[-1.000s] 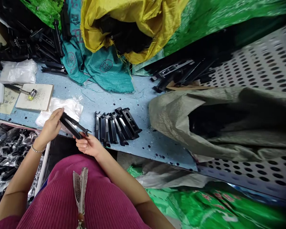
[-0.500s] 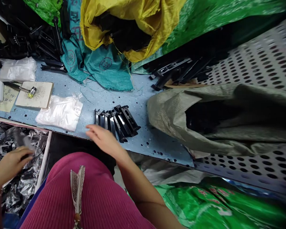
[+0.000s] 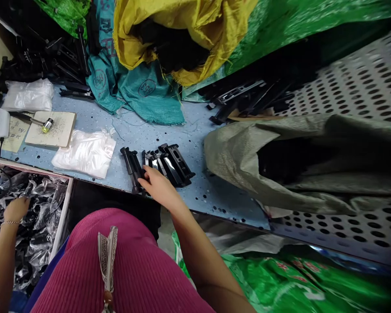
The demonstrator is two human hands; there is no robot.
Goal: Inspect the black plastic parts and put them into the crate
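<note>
On the blue speckled worktop, my right hand [image 3: 159,184] has its thumb and forefinger closed around the edge of a long black plastic part [image 3: 132,170], at the left end of a row. Several more such black parts [image 3: 174,165] lie side by side just to the right, touching or overlapping. My left hand [image 3: 17,209] reaches down over a drawer of black parts in clear bags [image 3: 41,224]. Its fingers are mostly hidden behind the back of the hand, and one bagged part lies right by the fingertips. A stack of clear plastic bags [image 3: 86,152] lies left of the row.
A grey-green sack [image 3: 228,152] lies open at the right. Behind stand a yellow sack [image 3: 182,13] and teal sacking [image 3: 146,95]. A square pad [image 3: 52,130], a white device with a cable [image 3: 0,124] and another bag stack [image 3: 29,95] occupy the left. Loose black parts are heaped behind.
My right hand has moved right onto the black parts, and the leftmost ones now stand apart, tilted, to the left of the others. My left hand has reached farther over the drawer.
</note>
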